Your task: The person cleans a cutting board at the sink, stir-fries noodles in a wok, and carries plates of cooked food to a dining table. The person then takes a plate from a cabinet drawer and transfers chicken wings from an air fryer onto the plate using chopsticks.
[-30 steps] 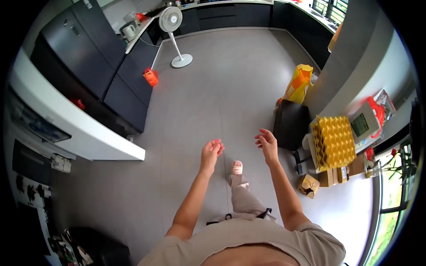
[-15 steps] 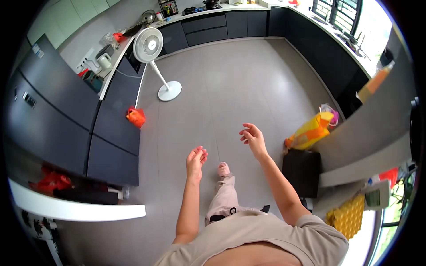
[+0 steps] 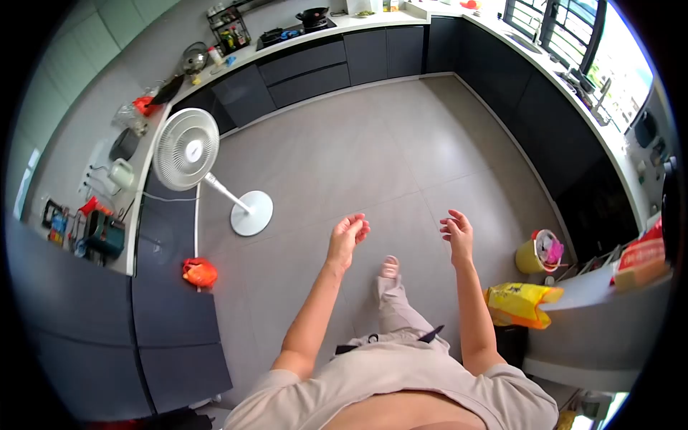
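Held out over the grey floor, my left hand (image 3: pixel 347 240) has loosely curled fingers, a little apart, with nothing in them. My right hand (image 3: pixel 458 233) is also in the air, its fingers half bent and spread, holding nothing. Neither hand touches anything. A white standing fan (image 3: pixel 185 149) is ahead of my left hand, its round base (image 3: pixel 251 213) on the floor. To the right of my right hand, a yellow plastic bag (image 3: pixel 522 304) stands near a yellow bin (image 3: pixel 531 258) with a pink bag in it.
An orange bag (image 3: pixel 200 273) hangs low at the dark cabinets on the left. The counter (image 3: pixel 132 222) there carries a kettle (image 3: pixel 120 173) and a dark green appliance (image 3: pixel 104 233). A wok (image 3: pixel 312 13) is on the stove at the back. Sinks line the right counter under the window.
I have stepped forward into the kitchen, and the fan and bin appear nearer. My view has turned, and both hands sit further right in it. They still hold nothing.
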Motion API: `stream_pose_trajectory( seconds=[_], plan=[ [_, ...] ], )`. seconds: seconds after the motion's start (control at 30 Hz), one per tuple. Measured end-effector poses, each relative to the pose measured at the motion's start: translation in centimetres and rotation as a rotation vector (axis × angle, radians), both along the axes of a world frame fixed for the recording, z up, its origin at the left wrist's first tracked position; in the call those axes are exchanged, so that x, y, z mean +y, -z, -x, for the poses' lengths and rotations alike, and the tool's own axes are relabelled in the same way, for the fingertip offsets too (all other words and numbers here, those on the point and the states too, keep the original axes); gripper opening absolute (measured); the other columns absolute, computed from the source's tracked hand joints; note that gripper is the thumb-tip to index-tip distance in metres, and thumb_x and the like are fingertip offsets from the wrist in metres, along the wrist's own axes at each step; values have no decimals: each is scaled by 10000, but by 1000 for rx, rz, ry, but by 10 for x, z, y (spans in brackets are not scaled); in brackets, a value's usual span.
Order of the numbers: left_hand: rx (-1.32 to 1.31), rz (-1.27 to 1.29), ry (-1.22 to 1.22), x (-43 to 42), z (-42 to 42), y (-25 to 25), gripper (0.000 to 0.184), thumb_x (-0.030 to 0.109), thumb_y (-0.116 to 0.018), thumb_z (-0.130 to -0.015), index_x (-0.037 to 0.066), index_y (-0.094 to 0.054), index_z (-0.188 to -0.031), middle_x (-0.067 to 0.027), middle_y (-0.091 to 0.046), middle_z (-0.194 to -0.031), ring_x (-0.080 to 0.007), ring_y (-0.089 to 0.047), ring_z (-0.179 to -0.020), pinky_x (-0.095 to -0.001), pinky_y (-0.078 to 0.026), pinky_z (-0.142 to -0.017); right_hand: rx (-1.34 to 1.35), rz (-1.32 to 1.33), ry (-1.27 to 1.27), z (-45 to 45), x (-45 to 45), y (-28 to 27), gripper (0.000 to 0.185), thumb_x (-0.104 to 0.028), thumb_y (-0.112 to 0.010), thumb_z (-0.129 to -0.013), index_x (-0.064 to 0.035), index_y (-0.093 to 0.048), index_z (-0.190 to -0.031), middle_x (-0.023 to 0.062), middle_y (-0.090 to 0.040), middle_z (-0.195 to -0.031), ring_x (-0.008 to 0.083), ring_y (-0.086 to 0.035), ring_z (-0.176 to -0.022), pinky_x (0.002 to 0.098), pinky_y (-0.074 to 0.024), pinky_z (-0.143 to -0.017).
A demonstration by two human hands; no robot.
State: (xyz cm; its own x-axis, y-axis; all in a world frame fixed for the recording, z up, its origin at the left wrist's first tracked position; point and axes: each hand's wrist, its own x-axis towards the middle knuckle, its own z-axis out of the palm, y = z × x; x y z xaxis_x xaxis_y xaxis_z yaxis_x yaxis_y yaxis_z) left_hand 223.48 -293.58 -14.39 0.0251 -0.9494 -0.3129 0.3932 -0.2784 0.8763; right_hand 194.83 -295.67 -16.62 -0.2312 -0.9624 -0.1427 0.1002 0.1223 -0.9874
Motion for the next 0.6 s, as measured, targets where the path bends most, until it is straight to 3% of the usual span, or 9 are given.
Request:
stream_pose_trajectory(
  seconds=[0.17,0.33,0.47,0.6],
  plan=[
    [48,-50,-84,-215,-27,7,185,140,-540,-919,80,-566,-1092,-30,-626,-951,-121,-602,-881,-253,-477,-777,-2,8,-1,-37,-232,2,312,-86,-489,-880,-30,-535,-1183,60,-645,-898,105,-585,-729,238,-452,-605],
    [97,-14,-114,-382,-72,-8,177,140,-534,-921,81,-577,-1082,-37,-623,-958,-133,-604,-891,-266,-480,-782,-35,40,-152,-102,-435,-41,326,-106,-535,-877,-24,-526,-1192,63,-649,-915,109,-592,-729,238,-458,-611],
    [76,-50,-245,-554,-119,15,182,133,-533,-920,71,-574,-1086,-39,-619,-949,-133,-602,-872,-261,-484,-770,-37,31,-237,-148,-613,-32,325,-104,-540,-883,-30,-517,-1199,59,-647,-922,111,-598,-739,241,-469,-618],
    [77,-30,-181,-741,-144,26,164,129,-521,-923,64,-572,-1065,-42,-616,-932,-132,-604,-854,-252,-481,-758,-62,58,-195,-167,-782,-17,321,-107,-531,-895,-37,-516,-1207,45,-645,-917,104,-590,-741,241,-467,-630]
  ],
)
